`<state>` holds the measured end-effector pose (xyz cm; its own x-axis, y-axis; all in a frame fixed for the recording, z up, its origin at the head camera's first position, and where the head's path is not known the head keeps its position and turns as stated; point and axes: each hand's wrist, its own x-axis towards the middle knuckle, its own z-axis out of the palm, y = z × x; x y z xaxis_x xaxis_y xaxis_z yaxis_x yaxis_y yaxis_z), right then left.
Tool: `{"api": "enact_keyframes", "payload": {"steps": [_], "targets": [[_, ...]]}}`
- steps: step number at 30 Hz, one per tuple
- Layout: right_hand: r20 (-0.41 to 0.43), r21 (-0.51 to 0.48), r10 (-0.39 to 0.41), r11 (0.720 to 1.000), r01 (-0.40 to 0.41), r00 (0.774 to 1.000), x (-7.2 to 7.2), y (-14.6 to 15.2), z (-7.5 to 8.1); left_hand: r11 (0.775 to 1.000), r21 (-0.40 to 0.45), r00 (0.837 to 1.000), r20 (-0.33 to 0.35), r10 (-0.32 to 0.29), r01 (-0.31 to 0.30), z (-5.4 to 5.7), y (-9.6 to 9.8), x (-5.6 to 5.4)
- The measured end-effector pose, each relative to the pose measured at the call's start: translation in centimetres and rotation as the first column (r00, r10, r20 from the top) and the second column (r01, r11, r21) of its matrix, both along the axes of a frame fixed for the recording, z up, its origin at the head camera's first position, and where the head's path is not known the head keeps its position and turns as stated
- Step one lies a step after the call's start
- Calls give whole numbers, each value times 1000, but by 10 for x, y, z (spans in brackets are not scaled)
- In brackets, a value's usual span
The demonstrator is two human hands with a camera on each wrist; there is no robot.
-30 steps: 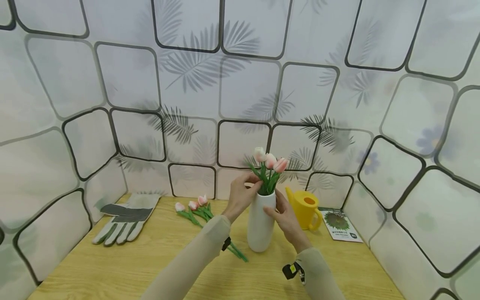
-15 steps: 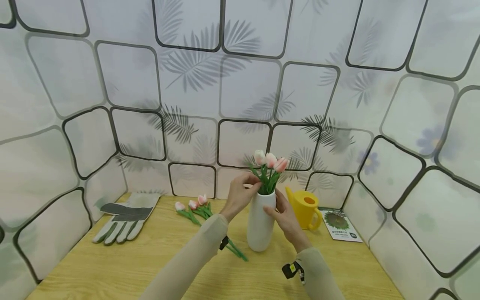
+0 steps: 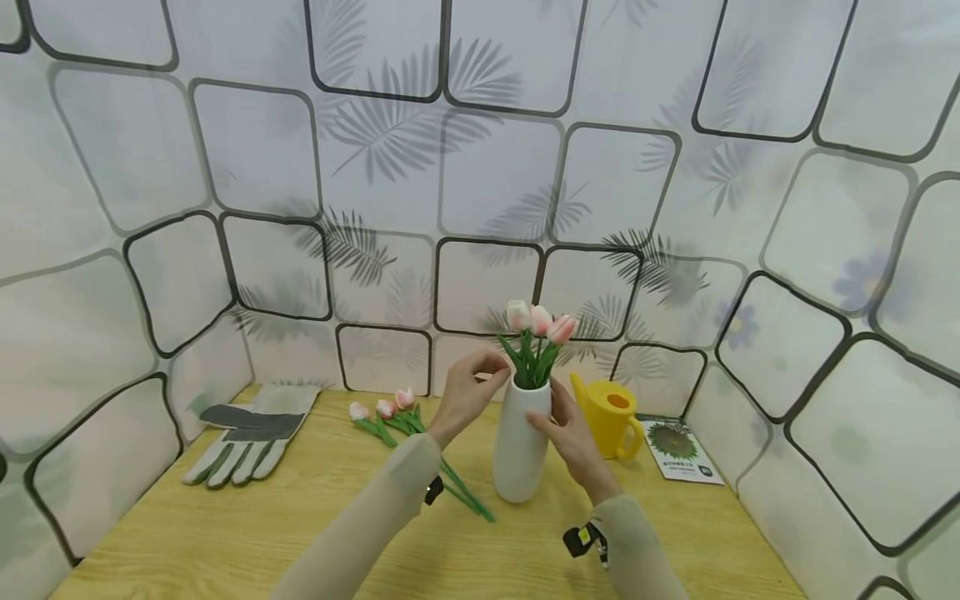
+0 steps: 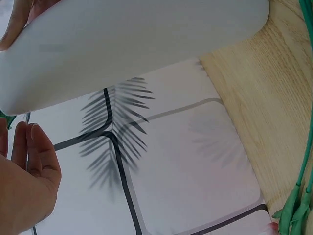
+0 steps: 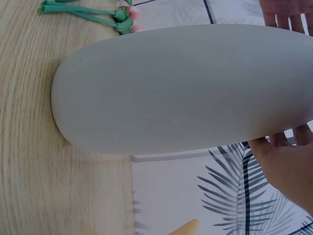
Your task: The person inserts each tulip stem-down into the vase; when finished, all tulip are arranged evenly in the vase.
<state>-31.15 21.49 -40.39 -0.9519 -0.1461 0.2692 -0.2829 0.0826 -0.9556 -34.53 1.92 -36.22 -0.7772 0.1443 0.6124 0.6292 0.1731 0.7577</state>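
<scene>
A tall white vase (image 3: 519, 450) stands upright on the wooden table, holding pink and white tulips (image 3: 541, 319) whose green leaves rise above its rim. My right hand (image 3: 576, 433) grips the vase's upper right side, thumb in front and fingers round behind; the right wrist view also has this hand (image 5: 287, 169) against the vase wall. Just left of the rim is my left hand (image 3: 467, 396), fingers loosely bent with nothing between them. In the left wrist view the left hand (image 4: 29, 183) is apart from the vase.
Several more tulips (image 3: 405, 421) lie on the table (image 3: 480, 567) left of the vase. A yellow watering can (image 3: 611, 417) stands behind to the right, beside a card with a sunflower-like picture (image 3: 682, 450). Grey-and-white gloves (image 3: 258, 433) lie at the far left. Patterned walls enclose the table.
My left hand has let go of the tulip leaves and drawn back to the left. The tulips have settled slightly lower in the vase. The right hand keeps its grip.
</scene>
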Motion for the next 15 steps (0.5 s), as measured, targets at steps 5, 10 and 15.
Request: {"api": "enact_keyframes", "payload": {"steps": [5,10,15], "targets": [[9,7,2,1000,-2,1000,0,-1,1,1000,29,1000,22,4,-5,-8,-12,-4],[9,6,4,1000,-4,1000,0,-1,0,995,86,997,57,-59,54,-18,-25,-9],[2,8,-2,1000,2,1000,-1,0,0,992,97,988,123,-91,79,-28,-41,-11]]}}
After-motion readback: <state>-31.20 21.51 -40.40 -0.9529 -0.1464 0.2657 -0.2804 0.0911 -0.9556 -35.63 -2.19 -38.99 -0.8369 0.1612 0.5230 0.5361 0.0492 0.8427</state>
